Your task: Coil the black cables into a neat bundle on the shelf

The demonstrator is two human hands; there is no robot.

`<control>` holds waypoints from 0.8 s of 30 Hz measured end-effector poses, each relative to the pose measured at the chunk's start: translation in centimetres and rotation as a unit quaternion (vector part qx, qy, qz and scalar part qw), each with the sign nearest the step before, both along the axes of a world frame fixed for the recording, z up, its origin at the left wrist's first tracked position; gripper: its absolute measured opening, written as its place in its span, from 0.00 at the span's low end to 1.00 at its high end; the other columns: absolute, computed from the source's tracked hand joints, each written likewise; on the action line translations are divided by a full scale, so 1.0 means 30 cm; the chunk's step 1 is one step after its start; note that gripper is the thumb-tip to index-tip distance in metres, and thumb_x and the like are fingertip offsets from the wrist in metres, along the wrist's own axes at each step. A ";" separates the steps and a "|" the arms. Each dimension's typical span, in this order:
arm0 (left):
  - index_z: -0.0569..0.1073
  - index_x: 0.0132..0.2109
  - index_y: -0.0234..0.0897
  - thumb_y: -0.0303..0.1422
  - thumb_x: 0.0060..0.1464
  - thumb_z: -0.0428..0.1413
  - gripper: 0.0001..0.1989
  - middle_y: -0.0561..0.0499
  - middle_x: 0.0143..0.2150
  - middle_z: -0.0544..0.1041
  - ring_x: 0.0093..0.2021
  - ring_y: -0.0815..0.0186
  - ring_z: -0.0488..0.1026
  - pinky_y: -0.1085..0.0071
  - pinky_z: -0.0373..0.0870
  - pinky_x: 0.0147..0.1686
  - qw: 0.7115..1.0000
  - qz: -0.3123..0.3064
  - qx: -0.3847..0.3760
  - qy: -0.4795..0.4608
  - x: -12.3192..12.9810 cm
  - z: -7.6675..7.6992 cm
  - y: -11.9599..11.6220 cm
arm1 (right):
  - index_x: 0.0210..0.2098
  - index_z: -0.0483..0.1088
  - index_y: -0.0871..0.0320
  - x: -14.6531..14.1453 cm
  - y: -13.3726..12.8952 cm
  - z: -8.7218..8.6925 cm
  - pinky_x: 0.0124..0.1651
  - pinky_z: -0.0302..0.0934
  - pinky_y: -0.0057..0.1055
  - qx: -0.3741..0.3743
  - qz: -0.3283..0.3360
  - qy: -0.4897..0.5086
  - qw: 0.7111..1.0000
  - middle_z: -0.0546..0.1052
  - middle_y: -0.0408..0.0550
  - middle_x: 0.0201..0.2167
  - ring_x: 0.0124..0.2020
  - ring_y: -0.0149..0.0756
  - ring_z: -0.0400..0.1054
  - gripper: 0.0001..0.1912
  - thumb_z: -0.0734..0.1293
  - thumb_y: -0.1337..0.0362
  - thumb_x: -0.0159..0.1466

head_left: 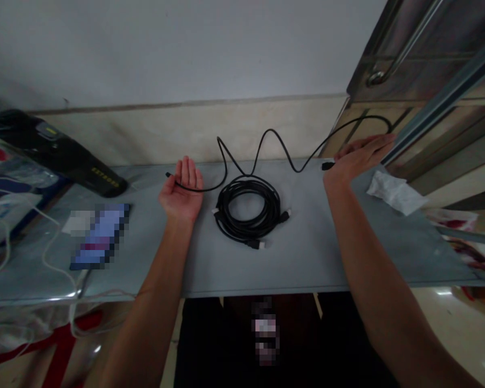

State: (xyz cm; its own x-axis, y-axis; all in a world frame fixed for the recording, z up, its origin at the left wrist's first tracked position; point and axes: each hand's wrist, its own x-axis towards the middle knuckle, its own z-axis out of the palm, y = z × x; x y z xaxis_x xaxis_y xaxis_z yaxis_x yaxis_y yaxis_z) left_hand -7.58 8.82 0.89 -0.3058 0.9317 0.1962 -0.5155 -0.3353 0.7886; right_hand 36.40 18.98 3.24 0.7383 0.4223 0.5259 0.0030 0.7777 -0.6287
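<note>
A black cable (270,130) runs in loose waves between my two hands. My left hand (182,194) is palm up with its fingers stretched out, and the cable lies across it under the thumb, one end poking out on the left. My right hand (358,156) is turned with its fingers pointing right. A black plug (327,166) shows at its wrist side, and the cable loops out past the fingertips; the grip itself is partly hidden. Between my hands a coil of black cable (248,229) lies on the grey table, with several pale-tipped plugs around it.
The grey table (307,264) stands against a wall. At left are a phone-like device (103,234), blurred out, a black cylindrical item (64,153) with yellow lettering, and white cords (50,264). Crumpled white tissue (396,191) and a metal post (448,97) are at right.
</note>
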 end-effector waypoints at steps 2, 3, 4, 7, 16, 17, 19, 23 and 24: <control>0.80 0.57 0.46 0.38 0.68 0.52 0.17 0.49 0.73 0.80 0.82 0.64 0.64 0.64 0.74 0.72 1.000 -0.004 0.003 -0.021 -0.005 -0.010 0.003 | 0.37 0.61 0.51 0.003 -0.011 0.009 0.26 0.50 0.26 -0.022 0.004 0.004 1.000 0.68 0.39 0.30 0.21 0.21 0.60 0.28 0.42 0.46 0.80; 0.80 0.57 0.46 0.38 0.68 0.51 0.17 0.50 0.72 0.81 0.82 0.65 0.64 0.65 0.73 0.72 0.999 -0.007 0.001 -0.038 -0.006 -0.013 0.004 | 0.37 0.62 0.51 0.000 -0.013 0.013 0.26 0.49 0.26 -0.029 0.013 0.003 0.999 0.68 0.40 0.30 0.21 0.21 0.60 0.29 0.40 0.45 0.80; 0.80 0.57 0.45 0.37 0.68 0.51 0.17 0.50 0.71 0.81 0.81 0.66 0.64 0.66 0.72 0.73 0.998 -0.013 -0.004 -0.055 -0.006 -0.014 0.005 | 0.37 0.61 0.52 -0.008 -0.012 0.017 0.26 0.48 0.26 -0.034 0.023 0.004 0.999 0.67 0.40 0.30 0.21 0.20 0.59 0.30 0.39 0.45 0.80; 0.80 0.57 0.44 0.36 0.69 0.50 0.17 0.50 0.69 0.83 0.80 0.66 0.67 0.66 0.73 0.72 0.994 -0.027 -0.025 -0.105 0.003 -0.005 0.002 | 0.39 0.62 0.51 -0.069 -0.007 0.029 0.25 0.46 0.26 -0.055 0.004 0.008 0.998 0.62 0.38 0.28 0.20 0.21 0.53 0.32 0.39 0.41 0.81; 0.80 0.55 0.38 0.40 0.74 0.50 0.18 0.38 0.63 0.86 0.68 0.55 0.81 0.61 0.82 0.62 0.968 -0.043 -0.114 -0.221 0.057 0.069 -0.027 | 0.48 0.73 0.51 -0.434 -0.195 0.069 0.56 0.73 0.44 -0.054 0.068 -0.373 0.924 0.77 0.49 0.44 0.48 0.41 0.75 0.28 0.51 0.40 0.85; 0.80 0.56 0.38 0.42 0.74 0.50 0.18 0.36 0.63 0.85 0.67 0.53 0.82 0.59 0.83 0.61 0.965 -0.051 -0.127 -0.222 0.064 0.077 -0.029 | 0.51 0.74 0.51 -0.462 -0.220 0.065 0.59 0.72 0.46 -0.056 0.102 -0.424 0.898 0.79 0.50 0.47 0.52 0.43 0.75 0.27 0.52 0.41 0.85; 0.78 0.57 0.36 0.45 0.75 0.51 0.20 0.32 0.63 0.84 0.66 0.49 0.83 0.55 0.84 0.59 0.964 -0.071 -0.141 -0.216 0.079 0.093 -0.034 | 0.56 0.76 0.51 -0.505 -0.258 0.046 0.64 0.70 0.48 -0.063 0.152 -0.529 0.832 0.80 0.54 0.53 0.58 0.46 0.74 0.24 0.54 0.45 0.86; 0.79 0.58 0.35 0.49 0.77 0.53 0.22 0.33 0.62 0.85 0.63 0.51 0.84 0.58 0.84 0.60 0.968 -0.098 -0.133 -0.190 0.111 0.121 -0.037 | 0.68 0.75 0.54 -0.555 -0.289 -0.013 0.67 0.66 0.49 -0.075 0.207 -0.674 0.705 0.82 0.56 0.62 0.63 0.48 0.74 0.21 0.57 0.56 0.86; 0.80 0.57 0.35 0.49 0.78 0.53 0.23 0.34 0.61 0.85 0.62 0.52 0.85 0.60 0.83 0.60 0.969 -0.102 -0.129 -0.183 0.117 0.125 -0.035 | 0.71 0.73 0.54 -0.562 -0.292 -0.027 0.67 0.66 0.48 -0.073 0.215 -0.693 0.684 0.81 0.57 0.63 0.64 0.48 0.74 0.21 0.58 0.60 0.85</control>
State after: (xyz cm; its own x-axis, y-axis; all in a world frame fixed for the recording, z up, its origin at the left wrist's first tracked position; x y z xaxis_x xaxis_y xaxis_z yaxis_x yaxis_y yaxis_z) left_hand -4.06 7.76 4.64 -0.1156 0.9837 -0.1379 -0.8110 -0.0133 0.5849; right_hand 19.53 10.23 2.42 -0.6361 0.5670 0.5233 0.4659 0.8229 -0.3253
